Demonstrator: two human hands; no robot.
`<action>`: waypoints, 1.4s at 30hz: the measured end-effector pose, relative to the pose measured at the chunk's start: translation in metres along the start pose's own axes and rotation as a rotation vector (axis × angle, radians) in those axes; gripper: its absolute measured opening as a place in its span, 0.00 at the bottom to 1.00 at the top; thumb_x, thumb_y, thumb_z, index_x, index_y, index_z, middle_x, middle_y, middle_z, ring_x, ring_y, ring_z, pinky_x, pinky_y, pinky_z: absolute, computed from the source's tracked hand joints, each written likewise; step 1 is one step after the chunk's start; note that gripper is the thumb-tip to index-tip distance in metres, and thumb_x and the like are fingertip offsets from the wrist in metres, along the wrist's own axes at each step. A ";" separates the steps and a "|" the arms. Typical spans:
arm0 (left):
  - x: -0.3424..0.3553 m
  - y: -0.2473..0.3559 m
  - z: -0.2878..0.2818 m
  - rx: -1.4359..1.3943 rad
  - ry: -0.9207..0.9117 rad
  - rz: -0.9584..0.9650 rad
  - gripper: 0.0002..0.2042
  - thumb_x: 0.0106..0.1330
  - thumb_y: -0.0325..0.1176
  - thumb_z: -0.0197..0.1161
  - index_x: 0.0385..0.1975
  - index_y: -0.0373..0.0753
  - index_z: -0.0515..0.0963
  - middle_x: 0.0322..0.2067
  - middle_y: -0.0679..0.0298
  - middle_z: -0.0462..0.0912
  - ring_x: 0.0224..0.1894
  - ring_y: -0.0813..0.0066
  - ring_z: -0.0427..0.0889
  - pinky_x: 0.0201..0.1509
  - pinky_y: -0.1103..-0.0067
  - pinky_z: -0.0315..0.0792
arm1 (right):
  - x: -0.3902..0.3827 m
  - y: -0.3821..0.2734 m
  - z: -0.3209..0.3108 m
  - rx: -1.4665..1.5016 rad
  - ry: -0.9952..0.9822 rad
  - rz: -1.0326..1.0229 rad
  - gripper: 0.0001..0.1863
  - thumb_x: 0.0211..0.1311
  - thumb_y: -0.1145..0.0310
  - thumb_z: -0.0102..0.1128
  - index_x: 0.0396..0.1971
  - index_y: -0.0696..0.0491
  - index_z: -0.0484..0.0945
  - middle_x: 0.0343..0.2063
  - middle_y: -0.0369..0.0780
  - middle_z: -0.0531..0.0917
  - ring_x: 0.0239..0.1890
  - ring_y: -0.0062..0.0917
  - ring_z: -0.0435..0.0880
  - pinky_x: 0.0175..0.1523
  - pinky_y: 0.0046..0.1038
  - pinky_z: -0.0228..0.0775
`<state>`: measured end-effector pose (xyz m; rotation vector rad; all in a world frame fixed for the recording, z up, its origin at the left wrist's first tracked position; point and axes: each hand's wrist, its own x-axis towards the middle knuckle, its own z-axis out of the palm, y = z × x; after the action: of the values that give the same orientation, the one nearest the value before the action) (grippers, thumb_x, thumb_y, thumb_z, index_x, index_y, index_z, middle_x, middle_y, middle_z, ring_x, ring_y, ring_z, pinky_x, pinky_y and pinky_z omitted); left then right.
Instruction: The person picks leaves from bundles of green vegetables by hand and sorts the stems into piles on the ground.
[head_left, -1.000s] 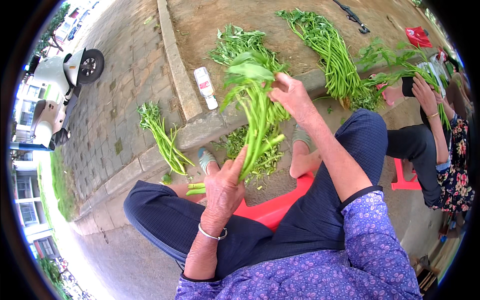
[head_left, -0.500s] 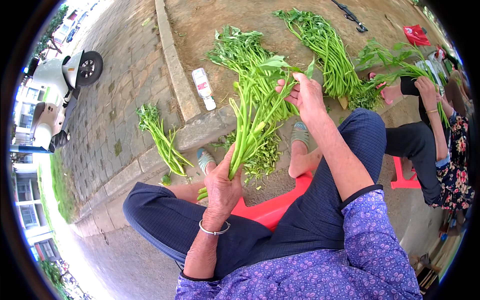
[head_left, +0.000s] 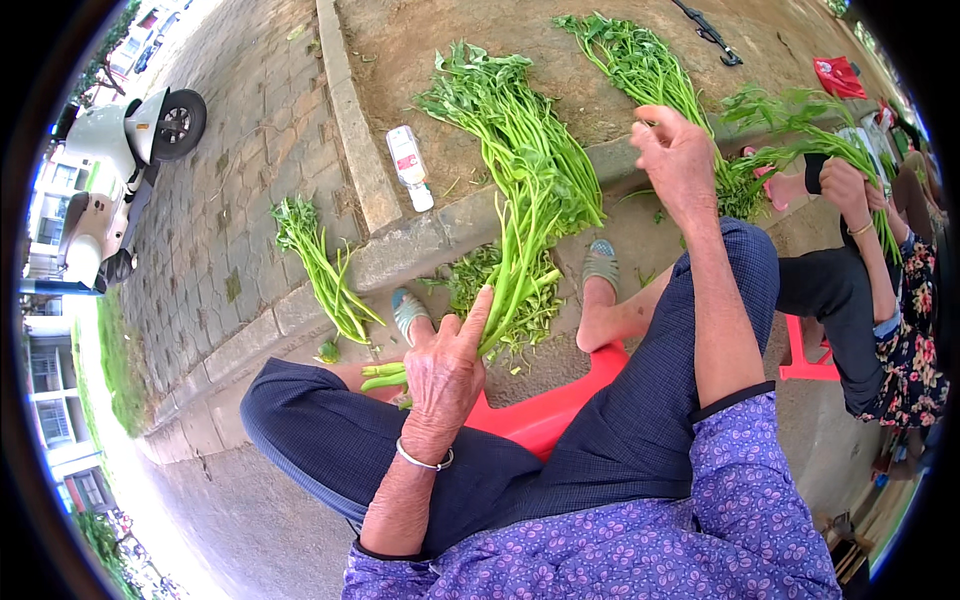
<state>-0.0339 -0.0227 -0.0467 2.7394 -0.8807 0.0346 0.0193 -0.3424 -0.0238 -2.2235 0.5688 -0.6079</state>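
Green leafy stems (head_left: 515,285) are gripped in my left hand (head_left: 445,375), their cut ends sticking out to its left. My right hand (head_left: 675,160) is raised to the right, fingers loosely bent and apart, with no stalk visible in them. It appears in front of a bundle of greens (head_left: 625,65). A larger pile of greens (head_left: 490,110) lies across the curb beyond the held stems. A heap of trimmed bits (head_left: 470,270) lies between my sandalled feet. A small bunch (head_left: 330,290) lies on the left.
A white bottle (head_left: 408,162) stands or lies by the concrete curb (head_left: 360,150). A white scooter (head_left: 110,140) is on the left pavers. I sit over a red stool (head_left: 540,410). At right another person (head_left: 860,290) holds greens; a red bag (head_left: 838,78) lies behind.
My right hand has left the held stems and moved up and to the right, its fingers loosened. My left hand still grips the stems, which now lean lower.
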 end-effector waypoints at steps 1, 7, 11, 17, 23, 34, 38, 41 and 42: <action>0.000 0.001 0.001 0.020 0.005 0.016 0.36 0.44 0.20 0.58 0.60 0.54 0.69 0.22 0.65 0.69 0.29 0.59 0.71 0.22 0.70 0.71 | -0.007 -0.004 0.005 0.315 -0.132 0.087 0.12 0.59 0.72 0.56 0.41 0.59 0.79 0.26 0.39 0.84 0.26 0.19 0.82 0.28 0.21 0.74; 0.000 0.002 0.002 0.063 0.064 0.112 0.34 0.47 0.20 0.57 0.60 0.51 0.70 0.21 0.61 0.68 0.17 0.66 0.73 0.20 0.71 0.65 | -0.025 -0.016 0.030 0.461 -0.438 0.126 0.13 0.58 0.72 0.58 0.42 0.60 0.78 0.22 0.39 0.82 0.17 0.14 0.77 0.21 0.18 0.70; 0.000 0.006 0.002 0.097 0.056 0.134 0.34 0.47 0.19 0.57 0.60 0.51 0.70 0.21 0.62 0.67 0.18 0.68 0.72 0.20 0.72 0.66 | -0.031 -0.027 0.037 0.070 -0.422 -0.010 0.19 0.54 0.66 0.63 0.46 0.57 0.76 0.21 0.39 0.82 0.20 0.21 0.79 0.28 0.25 0.72; 0.002 0.014 -0.002 0.054 0.047 0.121 0.31 0.47 0.20 0.59 0.58 0.47 0.71 0.21 0.62 0.69 0.17 0.67 0.73 0.27 0.71 0.72 | -0.036 -0.023 0.046 -0.051 -0.373 -0.131 0.22 0.51 0.69 0.61 0.49 0.54 0.76 0.22 0.41 0.82 0.23 0.27 0.80 0.35 0.29 0.73; 0.000 0.000 0.002 -0.019 0.015 -0.015 0.33 0.47 0.21 0.61 0.59 0.51 0.71 0.22 0.61 0.70 0.23 0.61 0.74 0.28 0.69 0.73 | -0.031 -0.022 0.029 0.284 -0.481 0.096 0.18 0.56 0.77 0.54 0.48 0.56 0.77 0.24 0.37 0.82 0.18 0.13 0.76 0.21 0.16 0.68; 0.005 -0.018 0.000 -1.025 -0.089 -0.417 0.22 0.65 0.25 0.59 0.60 0.37 0.68 0.33 0.64 0.80 0.34 0.81 0.74 0.42 0.80 0.71 | -0.029 -0.018 0.018 0.468 -0.687 0.048 0.10 0.58 0.77 0.54 0.38 0.60 0.81 0.25 0.37 0.83 0.24 0.16 0.80 0.30 0.20 0.74; 0.006 -0.020 -0.006 -1.110 -0.112 -0.425 0.20 0.66 0.25 0.57 0.59 0.36 0.69 0.34 0.68 0.80 0.34 0.85 0.73 0.38 0.83 0.70 | -0.037 -0.020 0.026 0.339 -0.638 -0.004 0.08 0.56 0.76 0.57 0.34 0.60 0.81 0.22 0.39 0.82 0.24 0.20 0.81 0.32 0.24 0.73; 0.008 -0.019 -0.008 -1.139 -0.113 -0.430 0.20 0.66 0.25 0.57 0.58 0.37 0.69 0.30 0.71 0.78 0.27 0.89 0.70 0.30 0.86 0.68 | -0.038 -0.014 0.031 0.167 -0.490 -0.248 0.08 0.53 0.73 0.58 0.33 0.58 0.81 0.22 0.43 0.82 0.23 0.29 0.81 0.33 0.29 0.73; 0.007 -0.019 -0.010 -1.149 -0.113 -0.443 0.19 0.66 0.25 0.57 0.58 0.37 0.70 0.29 0.72 0.78 0.24 0.90 0.69 0.27 0.87 0.66 | -0.039 -0.015 0.032 0.149 -0.475 -0.257 0.08 0.53 0.73 0.58 0.32 0.57 0.81 0.23 0.44 0.81 0.24 0.32 0.81 0.34 0.30 0.73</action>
<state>-0.0160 -0.0093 -0.0413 1.7647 -0.1496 -0.5355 0.0101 -0.2940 -0.0410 -2.2072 -0.0043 -0.2189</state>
